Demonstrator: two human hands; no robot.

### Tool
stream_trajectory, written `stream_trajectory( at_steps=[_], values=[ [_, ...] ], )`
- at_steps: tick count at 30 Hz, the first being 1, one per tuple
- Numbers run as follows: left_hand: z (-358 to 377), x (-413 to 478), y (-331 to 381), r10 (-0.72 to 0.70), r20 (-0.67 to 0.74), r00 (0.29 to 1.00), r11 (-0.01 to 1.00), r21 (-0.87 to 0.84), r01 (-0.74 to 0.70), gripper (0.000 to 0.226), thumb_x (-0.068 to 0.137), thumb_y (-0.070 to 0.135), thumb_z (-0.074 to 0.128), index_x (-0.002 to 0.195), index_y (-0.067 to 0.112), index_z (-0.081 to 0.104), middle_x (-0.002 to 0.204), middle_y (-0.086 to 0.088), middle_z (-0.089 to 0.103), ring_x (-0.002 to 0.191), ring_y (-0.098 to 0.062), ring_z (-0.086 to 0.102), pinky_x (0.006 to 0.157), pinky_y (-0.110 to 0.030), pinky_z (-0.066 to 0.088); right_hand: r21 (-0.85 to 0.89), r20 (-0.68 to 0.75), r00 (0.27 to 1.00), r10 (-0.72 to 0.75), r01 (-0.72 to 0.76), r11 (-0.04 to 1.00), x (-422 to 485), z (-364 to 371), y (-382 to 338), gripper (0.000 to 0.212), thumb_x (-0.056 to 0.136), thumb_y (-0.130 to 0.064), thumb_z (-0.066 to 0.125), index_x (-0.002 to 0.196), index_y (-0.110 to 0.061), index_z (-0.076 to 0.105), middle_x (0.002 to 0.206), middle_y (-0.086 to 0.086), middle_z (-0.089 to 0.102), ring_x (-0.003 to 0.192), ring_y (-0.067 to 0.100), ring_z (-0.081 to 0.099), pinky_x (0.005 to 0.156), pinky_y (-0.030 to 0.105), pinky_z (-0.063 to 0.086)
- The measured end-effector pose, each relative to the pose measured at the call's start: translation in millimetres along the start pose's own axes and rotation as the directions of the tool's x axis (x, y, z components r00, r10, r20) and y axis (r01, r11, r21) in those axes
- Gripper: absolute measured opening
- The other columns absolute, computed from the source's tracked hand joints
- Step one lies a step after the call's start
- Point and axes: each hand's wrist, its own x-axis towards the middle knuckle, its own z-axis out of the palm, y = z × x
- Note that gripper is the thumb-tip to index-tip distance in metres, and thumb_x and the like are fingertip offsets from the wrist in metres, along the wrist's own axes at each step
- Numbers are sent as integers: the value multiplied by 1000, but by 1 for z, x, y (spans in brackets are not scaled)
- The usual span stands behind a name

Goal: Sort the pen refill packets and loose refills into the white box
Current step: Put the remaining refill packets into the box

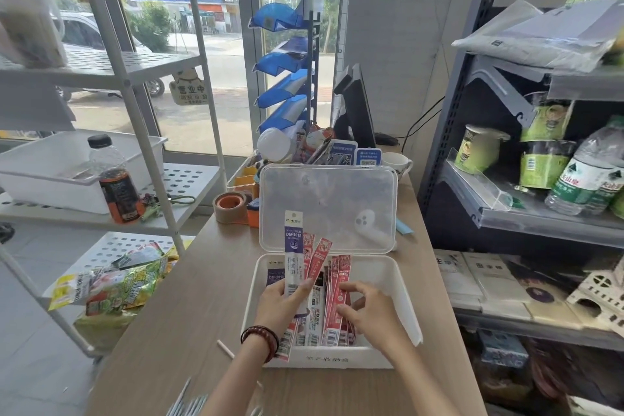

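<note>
Over the box (403,287), left grip (282,302) is clamping a purple packet (293,246) upright for slotting; right grip (366,312) is pinching red packets (340,277) aside.

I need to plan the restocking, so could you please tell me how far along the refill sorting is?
Done: red refill packets and a black-and-white packet sit in the open white plastic box. In hand: the left hand holds a purple-and-white refill packet upright over the box; the right hand touches the red ones. Left: thin white loose refills lie on the wooden table.
</note>
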Motion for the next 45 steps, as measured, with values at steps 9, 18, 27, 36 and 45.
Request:
stream_trajectory(
  at_steps=[9, 18, 27, 36, 45],
  values=[
    [0, 0, 0, -28, 53, 998, 999, -36, 29, 23, 77, 36, 73, 91, 18, 69, 78, -3, 71, 65, -18, 70, 59, -36, 59, -128, -7, 1000, -16, 15, 992, 3, 1, 5, 36, 84, -35, 73, 118, -36, 62, 113, -12, 49, 87, 2, 59, 76, 15, 51],
    [2, -5, 4, 45, 115, 992, 996, 68, -54, 23, 73, 38, 75, 90, 23, 70, 73, 5, 72, 53, 4, 63, 47, -12, 47, -18, -86, 992, -97, 95, 995, -1, -2, -5, 47, 83, -66, 52, 110, -32, 67, 105, -18, 58, 88, 0, 62, 81, 21, 54],
    [3, -2, 1, 40, 155, 987, 991, 116, -59, 53, 65, 65, 59, 88, 19, 72, 76, -5, 73, 59, -12, 62, 53, -23, 48, 159, -59, 996, -74, 82, 984, -5, -4, -6, 24, 90, -49, 59, 86, -26, 67, 80, -8, 74, 71, 7, 70, 73, 35, 59],
    [3, 0, -3, 47, 57, 997, 996, 73, -51, 35, 72, 52, 66, 86, 20, 70, 66, 3, 68, 51, -6, 58, 49, -20, 45, 256, -96, 995, -19, 43, 966, -9, -10, -14, 14, 94, -37, 57, 86, -27, 62, 82, -1, 72, 76, 13, 69, 64, 26, 52],
    [1, 1, -4, 11, 36, 999, 999, 52, -13, 20, 80, 43, 66, 89, 24, 67, 77, 2, 73, 59, -7, 64, 52, -18, 47, 384, -62, 995, 74, -45, 922, -9, -16, -15, 19, 99, -29, 49, 102, -10, 53, 97, 1, 69, 79, 6, 70, 51, 17, 50]
  ],
)
